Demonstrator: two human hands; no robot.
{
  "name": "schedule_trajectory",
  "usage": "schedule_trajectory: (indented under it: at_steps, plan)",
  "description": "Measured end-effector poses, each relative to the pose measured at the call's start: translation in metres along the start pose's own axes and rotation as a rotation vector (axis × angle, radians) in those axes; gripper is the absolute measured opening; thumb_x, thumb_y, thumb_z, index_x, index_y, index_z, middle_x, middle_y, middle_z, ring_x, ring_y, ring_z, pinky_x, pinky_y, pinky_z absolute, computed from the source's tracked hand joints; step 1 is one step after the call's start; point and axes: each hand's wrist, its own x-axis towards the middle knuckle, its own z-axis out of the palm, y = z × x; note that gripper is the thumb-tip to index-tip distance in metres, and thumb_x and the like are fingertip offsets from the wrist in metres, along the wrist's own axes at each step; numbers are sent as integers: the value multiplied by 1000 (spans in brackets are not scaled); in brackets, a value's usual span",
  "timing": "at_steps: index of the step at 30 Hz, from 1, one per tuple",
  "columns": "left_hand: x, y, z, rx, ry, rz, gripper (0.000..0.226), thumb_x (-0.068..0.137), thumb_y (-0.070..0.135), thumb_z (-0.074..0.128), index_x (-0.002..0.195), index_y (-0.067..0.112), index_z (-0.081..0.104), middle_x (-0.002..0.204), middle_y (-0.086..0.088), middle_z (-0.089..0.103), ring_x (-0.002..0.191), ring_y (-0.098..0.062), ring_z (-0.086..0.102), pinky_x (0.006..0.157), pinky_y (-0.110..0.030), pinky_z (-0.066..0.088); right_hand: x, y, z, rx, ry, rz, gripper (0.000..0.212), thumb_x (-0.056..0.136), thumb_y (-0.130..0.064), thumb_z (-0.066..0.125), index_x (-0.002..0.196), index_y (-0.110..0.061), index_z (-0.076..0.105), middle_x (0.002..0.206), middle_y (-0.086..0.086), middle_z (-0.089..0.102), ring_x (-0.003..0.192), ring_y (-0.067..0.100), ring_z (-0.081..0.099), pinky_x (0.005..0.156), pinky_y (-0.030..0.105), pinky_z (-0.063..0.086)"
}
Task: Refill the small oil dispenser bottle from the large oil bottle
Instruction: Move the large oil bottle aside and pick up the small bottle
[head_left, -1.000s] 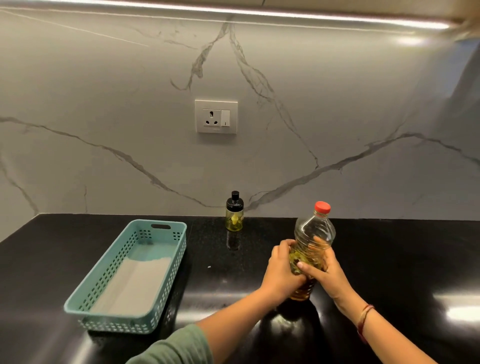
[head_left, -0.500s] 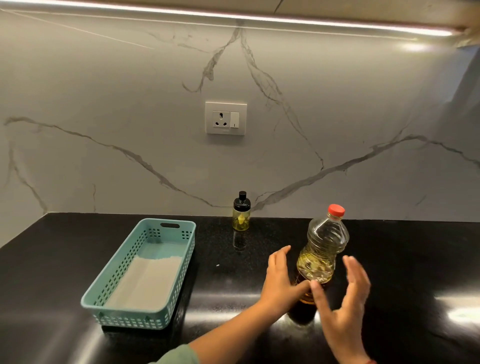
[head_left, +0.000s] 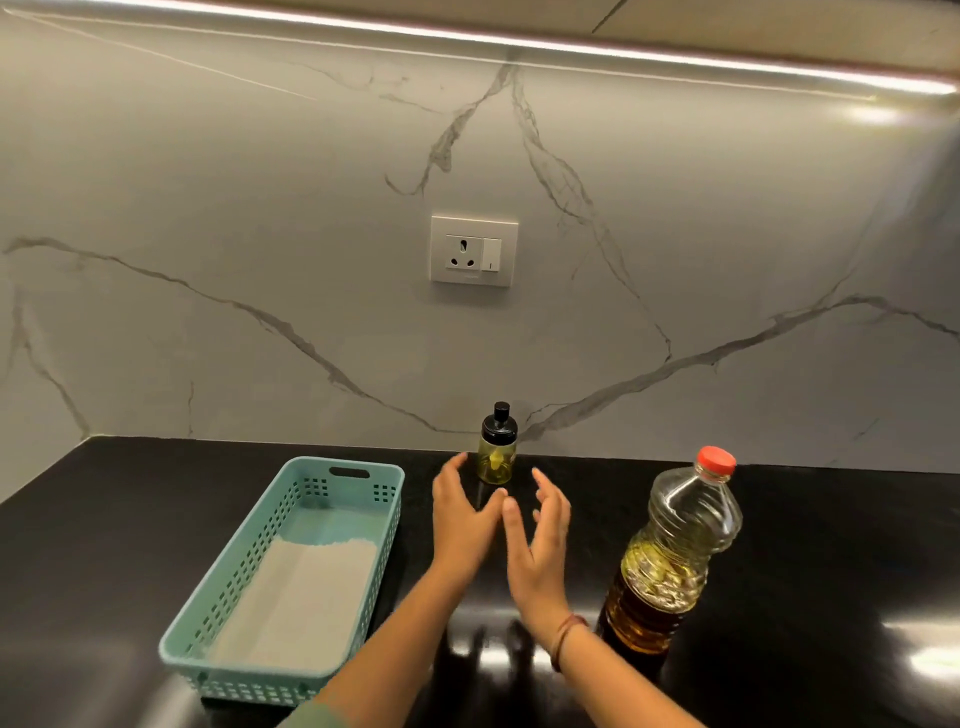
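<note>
The small oil dispenser bottle (head_left: 497, 453) stands upright at the back of the black counter, near the wall; it has a black cap and a little yellow oil inside. The large oil bottle (head_left: 670, 556) stands upright to the right, red cap on, holding oil in its lower part. My left hand (head_left: 460, 519) and my right hand (head_left: 537, 540) are both extended with fingers spread, just in front of the dispenser, one on each side of it. Neither hand touches a bottle.
A teal perforated plastic basket (head_left: 244, 561) with a pale liner sits on the counter (head_left: 831, 571) to the left of my hands. A wall socket (head_left: 472, 250) is set in the marble backsplash above the dispenser.
Both hands let go of the large bottle, which now stands alone on the counter, and moved left and forward toward the small dispenser.
</note>
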Motion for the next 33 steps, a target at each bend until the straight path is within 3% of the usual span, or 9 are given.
schedule_trajectory:
  at_steps: [3,6,9,12,17,20,23,27,33]
  plan:
    - [30,-1,-4,-14,12,-53,83,78,23,80,146,17,31,148,-9,35,138,-22,35,107,-30,32,37,7,20,29,46,93,54,89,-54,48,137,-35,33,132,-15,32,129,11,36,109,44,35]
    - [57,-4,0,-44,4,-115,88,77,19,80,148,18,29,151,-9,31,140,-24,33,111,-35,32,68,16,34,-27,45,175,57,93,-37,54,144,-24,30,146,1,30,136,21,31,111,41,30]
    - [76,-12,9,-45,-6,-181,83,80,16,78,147,20,30,152,-10,32,140,-26,34,109,-36,34,93,30,41,-193,-60,194,74,90,-37,59,149,-21,18,155,5,22,142,24,19,113,41,22]
    - [88,-26,18,-28,-58,-254,83,80,12,77,148,20,30,151,-11,34,139,-27,36,108,-37,37,117,40,48,-213,-107,262,91,83,-40,68,151,-21,10,157,5,17,145,27,12,116,45,16]
    - [104,-39,36,-93,-115,-324,77,83,8,72,147,18,31,151,-11,37,138,-27,38,103,-34,39,151,50,65,-265,-113,324,104,73,-48,75,150,-20,11,156,5,22,145,26,16,118,48,15]
    - [111,-40,46,-107,-126,-339,71,88,9,68,148,16,30,151,-9,38,138,-27,38,108,-39,38,161,59,75,-321,-89,353,99,69,-54,75,147,-22,24,149,3,37,140,25,29,116,52,15]
    - [117,-44,49,-84,-134,-346,64,89,10,66,145,14,35,145,-11,44,134,-25,43,103,-35,41,165,64,80,-270,-91,355,80,68,-46,78,134,-25,37,137,3,47,129,26,43,109,52,31]
    - [118,-53,47,-110,-154,-333,58,86,6,69,138,16,45,137,-8,52,115,-13,49,90,-25,42,165,64,76,-213,-108,328,65,79,-22,74,134,-22,39,135,6,45,124,25,47,101,38,41]
    - [113,-52,46,-167,-160,-305,54,85,4,69,134,16,47,134,-9,55,111,-12,53,91,-26,47,157,65,66,-276,-136,252,62,80,-22,73,133,-23,40,135,3,47,123,23,50,99,36,43]
